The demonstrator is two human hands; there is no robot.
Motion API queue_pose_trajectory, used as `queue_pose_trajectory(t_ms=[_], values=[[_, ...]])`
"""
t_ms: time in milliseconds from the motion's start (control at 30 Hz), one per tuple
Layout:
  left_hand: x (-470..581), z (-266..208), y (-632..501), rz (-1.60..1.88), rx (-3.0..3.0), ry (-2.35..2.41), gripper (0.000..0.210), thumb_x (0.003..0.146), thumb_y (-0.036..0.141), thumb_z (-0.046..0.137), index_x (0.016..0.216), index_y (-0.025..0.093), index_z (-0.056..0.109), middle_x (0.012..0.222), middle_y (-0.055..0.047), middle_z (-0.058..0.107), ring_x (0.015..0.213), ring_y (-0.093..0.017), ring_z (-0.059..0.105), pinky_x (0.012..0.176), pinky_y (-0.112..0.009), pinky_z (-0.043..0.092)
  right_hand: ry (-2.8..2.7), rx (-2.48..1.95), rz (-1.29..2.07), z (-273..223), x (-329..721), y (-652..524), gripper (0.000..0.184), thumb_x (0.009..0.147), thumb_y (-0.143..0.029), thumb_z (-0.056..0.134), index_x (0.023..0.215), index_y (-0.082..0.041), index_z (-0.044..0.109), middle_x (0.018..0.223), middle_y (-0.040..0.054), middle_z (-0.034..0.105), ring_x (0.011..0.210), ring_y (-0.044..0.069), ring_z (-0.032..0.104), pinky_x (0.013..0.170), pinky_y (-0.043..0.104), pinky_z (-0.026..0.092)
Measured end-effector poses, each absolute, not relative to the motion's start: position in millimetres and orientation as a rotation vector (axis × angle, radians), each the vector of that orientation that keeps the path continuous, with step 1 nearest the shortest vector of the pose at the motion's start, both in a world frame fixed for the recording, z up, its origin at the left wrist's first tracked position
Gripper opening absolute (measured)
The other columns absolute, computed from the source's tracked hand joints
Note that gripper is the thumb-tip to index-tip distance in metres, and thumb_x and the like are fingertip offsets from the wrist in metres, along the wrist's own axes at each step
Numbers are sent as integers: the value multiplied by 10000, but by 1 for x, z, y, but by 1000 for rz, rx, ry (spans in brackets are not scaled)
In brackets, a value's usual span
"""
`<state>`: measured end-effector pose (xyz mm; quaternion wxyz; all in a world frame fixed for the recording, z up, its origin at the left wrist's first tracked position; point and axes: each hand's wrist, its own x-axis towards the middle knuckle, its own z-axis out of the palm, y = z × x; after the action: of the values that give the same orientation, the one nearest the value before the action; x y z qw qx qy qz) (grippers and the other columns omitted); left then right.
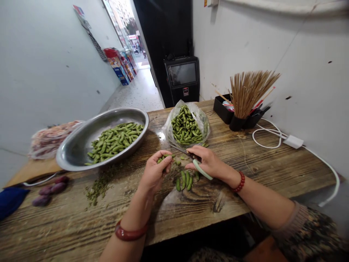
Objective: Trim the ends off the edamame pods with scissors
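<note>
My left hand (156, 170) is closed on a green edamame pod (163, 159), pinched between thumb and fingers. In my right hand (205, 161) is a pair of scissors (201, 169) with pale green handles, its blades pointing left toward the pod. Several loose pods (186, 179) lie on the wood just below the scissors. Behind both hands stands a clear plastic bag (206, 125) full of pods. To the left, a wide steel basin (75, 145) holds a heap of pods. Small green trimmings (99, 185) are scattered between the basin and my left hand.
Purple-red onion-like bulbs (51, 188) and a blue cloth (12, 202) lie at the left, near a bag of meat-like pieces (53, 140). Right of the pod bag stands a black holder (223, 109) with wooden skewers (249, 92). A white cable (321, 156) runs along the right side.
</note>
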<state>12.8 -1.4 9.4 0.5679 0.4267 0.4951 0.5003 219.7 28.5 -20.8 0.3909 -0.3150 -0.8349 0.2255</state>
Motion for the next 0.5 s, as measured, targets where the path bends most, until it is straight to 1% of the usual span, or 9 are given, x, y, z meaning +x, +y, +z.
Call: queue_pose_trajectory(t_ms=[100,233,500], values=[[12,10,-1,1191,933,1121,269,671,280,755,845,156,591,691,-5,644,429,-30,407,395,-147,233,-2143,-795,557,-19,219,27,457,765,-378,726,1138,-159,578,887,58,584,719,158,540,659,280,460],[11,7,0,1198,915,1074,259,676,280,757,818,152,583,670,4,631,430,-27,408,387,-138,236,-2197,-774,513,-18,218,24,471,759,-348,736,1159,-173,560,942,68,584,722,157,545,663,282,469],[15,7,-2,1165,912,1035,276,664,294,773,815,151,591,657,17,618,428,-26,408,387,-146,238,-2258,-782,478,-17,217,21,506,758,-376,735,1183,-178,546,967,78,589,797,186,557,709,301,470]])
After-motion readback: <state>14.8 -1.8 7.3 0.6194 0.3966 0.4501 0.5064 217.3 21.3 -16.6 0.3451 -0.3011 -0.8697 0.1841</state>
